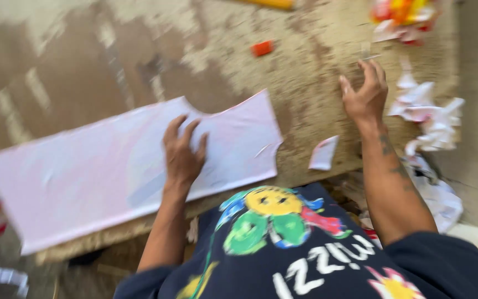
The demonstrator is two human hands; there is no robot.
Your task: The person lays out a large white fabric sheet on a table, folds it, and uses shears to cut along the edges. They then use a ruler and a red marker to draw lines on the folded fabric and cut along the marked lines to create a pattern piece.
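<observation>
A long piece of pale pink cut fabric (95,166) with a curved neckline notch lies flat across the worn wooden table (84,72). My left hand (182,152) rests palm down on the fabric near its right end, fingers spread. Farther right, my right hand (365,91) hovers over the bare tabletop with fingers apart, holding nothing. Below it, near the table's front edge, lies a small pink fabric scrap (323,153). The view is motion-blurred.
Crumpled white and pink offcuts (430,119) pile at the table's right edge. A small orange object (262,48) lies at the back, with a colourful heap (402,16) at the top right. More scraps (1,277) lie on the floor at lower left.
</observation>
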